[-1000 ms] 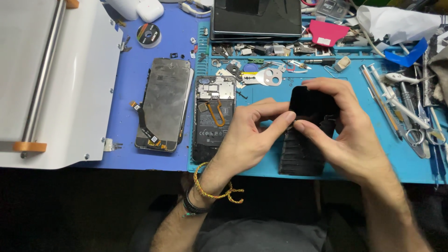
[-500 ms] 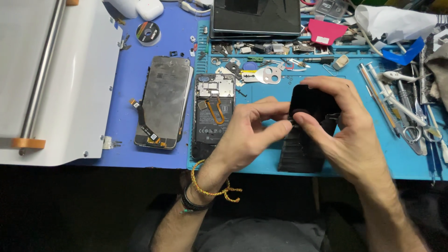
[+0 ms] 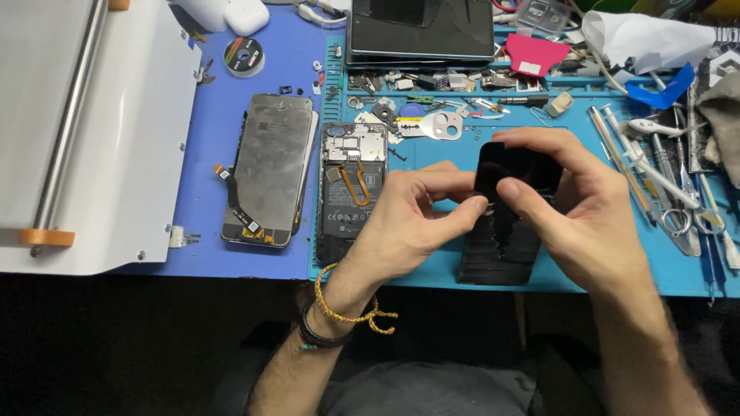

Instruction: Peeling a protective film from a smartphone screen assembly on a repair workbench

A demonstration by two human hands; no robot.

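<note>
Presently both hands meet over the teal mat (image 3: 617, 270), at about four o'clock from the opened phone body (image 3: 351, 189); left hand (image 3: 408, 223) pinches the left edge of a black glossy panel (image 3: 518, 171) between thumb and forefinger, fingers narrow and closed on it; right hand (image 3: 586, 212) curls over the panel's top and right side, thumb pressed on its face, fingers wrapped and holding; panel is lifted and tilted toward the camera, above a dark ridged block (image 3: 499, 254) that lies on the mat near its front edge.

Step in hand, by my reading: working or inspecting the panel's edge held between both hands; whether something is being peeled from it I cannot tell.

Next move would call for a steady two-handed grip and light thumb pressure, the piece being thin and likely to flex.

Detached screen assembly (image 3: 270, 166) lies at nine o'clock from the phone body, on the blue mat (image 3: 196, 154); tweezers and picks (image 3: 655, 177) at three o'clock of the hands.
</note>
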